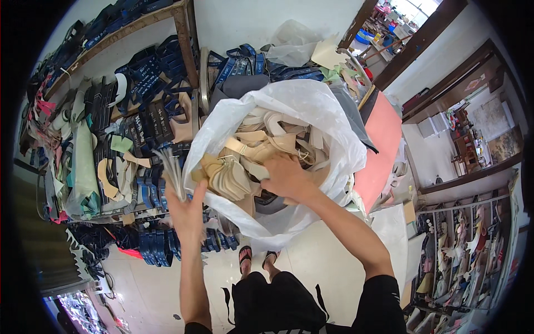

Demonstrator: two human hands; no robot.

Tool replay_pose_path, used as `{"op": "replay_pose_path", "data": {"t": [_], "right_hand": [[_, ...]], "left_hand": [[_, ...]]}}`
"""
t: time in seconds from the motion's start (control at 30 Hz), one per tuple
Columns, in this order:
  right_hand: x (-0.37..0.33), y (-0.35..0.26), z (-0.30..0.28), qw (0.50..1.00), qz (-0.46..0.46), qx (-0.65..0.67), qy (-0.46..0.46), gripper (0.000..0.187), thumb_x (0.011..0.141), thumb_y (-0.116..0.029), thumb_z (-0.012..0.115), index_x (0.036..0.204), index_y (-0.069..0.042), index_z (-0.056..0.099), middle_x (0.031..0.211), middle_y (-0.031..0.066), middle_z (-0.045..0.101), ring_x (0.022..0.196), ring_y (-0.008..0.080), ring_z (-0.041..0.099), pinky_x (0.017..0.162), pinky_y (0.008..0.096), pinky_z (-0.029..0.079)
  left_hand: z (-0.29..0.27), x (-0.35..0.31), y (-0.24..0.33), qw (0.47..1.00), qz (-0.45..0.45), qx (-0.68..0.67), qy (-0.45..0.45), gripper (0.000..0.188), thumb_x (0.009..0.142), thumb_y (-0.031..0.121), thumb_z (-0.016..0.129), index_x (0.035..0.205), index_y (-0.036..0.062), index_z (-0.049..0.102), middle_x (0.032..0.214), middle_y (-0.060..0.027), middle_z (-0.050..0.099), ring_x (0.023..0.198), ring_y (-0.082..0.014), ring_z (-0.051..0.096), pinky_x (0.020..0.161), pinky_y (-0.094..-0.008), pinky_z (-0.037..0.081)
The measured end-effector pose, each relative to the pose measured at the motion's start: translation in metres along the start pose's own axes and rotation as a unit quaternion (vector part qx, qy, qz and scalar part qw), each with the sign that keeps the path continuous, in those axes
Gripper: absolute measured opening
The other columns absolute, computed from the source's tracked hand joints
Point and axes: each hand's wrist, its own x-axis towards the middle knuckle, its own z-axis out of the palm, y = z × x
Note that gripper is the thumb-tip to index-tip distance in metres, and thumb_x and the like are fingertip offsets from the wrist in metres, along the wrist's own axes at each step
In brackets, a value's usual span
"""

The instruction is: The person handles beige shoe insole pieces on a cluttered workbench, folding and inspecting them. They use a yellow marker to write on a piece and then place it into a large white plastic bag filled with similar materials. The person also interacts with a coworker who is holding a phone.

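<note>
A large white plastic bag (222,114) stands open in front of me, filled with beige cut pieces (267,145) that look like leather or lining. Several of them form a tied bundle (229,177) on the bag's left side. Inside the bag, my right hand (288,177) is closed over the beige pieces, its fingertips partly hidden among them. Just outside the bag's left rim, my left hand (186,209) grips a stack of thin pale strips (171,171), slightly blurred by motion.
Left of the bag, a shelf (186,44) holds dark blue bundles (147,69) and loose pale pieces. A pink sheet (381,150) leans at the bag's right. Blue bundles (158,247) sit low at left. A packed rack (461,250) stands at lower right.
</note>
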Motion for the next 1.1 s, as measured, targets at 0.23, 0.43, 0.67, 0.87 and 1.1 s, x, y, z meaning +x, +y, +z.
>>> {"op": "replay_pose_path", "data": {"t": [0.23, 0.43, 0.67, 0.87, 1.1], "right_hand": [[-0.025, 0.035, -0.083, 0.876, 0.089, 0.474, -0.025, 0.059, 0.078, -0.024, 0.077, 0.128, 0.003, 0.059, 0.115, 0.0131, 0.066, 0.101, 0.0229, 0.065, 0.083, 0.0335, 0.053], [-0.035, 0.068, -0.084, 0.732, 0.111, 0.672, -0.028, 0.049, 0.083, -0.02, 0.077, 0.124, 0.001, 0.061, 0.107, 0.0082, 0.068, 0.093, 0.0125, 0.064, 0.083, 0.0285, 0.05], [-0.046, 0.038, -0.066, 0.882, 0.014, 0.467, -0.052, 0.072, 0.088, -0.045, 0.07, 0.138, 0.004, 0.052, 0.108, 0.0143, 0.07, 0.106, 0.0252, 0.064, 0.096, 0.032, 0.047], [-0.078, 0.016, -0.046, 0.997, 0.005, 0.052, -0.062, 0.085, 0.071, -0.033, 0.079, 0.144, -0.003, 0.046, 0.13, 0.026, 0.058, 0.123, 0.0386, 0.056, 0.103, 0.0423, 0.046], [-0.09, 0.044, -0.069, 0.98, 0.027, 0.199, 0.003, 0.055, 0.083, -0.001, 0.057, 0.137, -0.002, 0.051, 0.115, 0.0226, 0.067, 0.089, 0.0357, 0.069, 0.077, 0.042, 0.054]], "left_hand": [[0.002, 0.017, -0.035, 0.997, -0.02, -0.006, -0.079, 0.059, 0.084, 0.002, 0.073, 0.136, -0.0024, 0.047, 0.125, -0.0127, 0.062, 0.111, -0.0184, 0.06, 0.1, -0.0307, 0.044], [0.001, 0.02, -0.044, 0.997, -0.002, 0.0, -0.078, 0.059, 0.084, 0.001, 0.073, 0.137, -0.0021, 0.046, 0.126, -0.0126, 0.062, 0.112, -0.0183, 0.059, 0.101, -0.0313, 0.044], [0.003, 0.017, -0.045, 0.995, -0.014, -0.055, -0.086, 0.063, 0.083, 0.001, 0.075, 0.138, -0.0014, 0.045, 0.13, -0.0122, 0.059, 0.115, -0.0187, 0.058, 0.103, -0.0319, 0.044], [0.003, 0.014, -0.048, 0.993, -0.027, -0.071, -0.09, 0.065, 0.082, -0.001, 0.075, 0.139, -0.0018, 0.044, 0.13, -0.0124, 0.058, 0.116, -0.0195, 0.057, 0.104, -0.032, 0.043], [-0.001, 0.012, -0.054, 0.992, -0.041, -0.065, -0.096, 0.067, 0.079, -0.005, 0.074, 0.139, -0.0019, 0.044, 0.13, -0.0126, 0.058, 0.116, -0.0204, 0.057, 0.103, -0.0313, 0.043]]}}
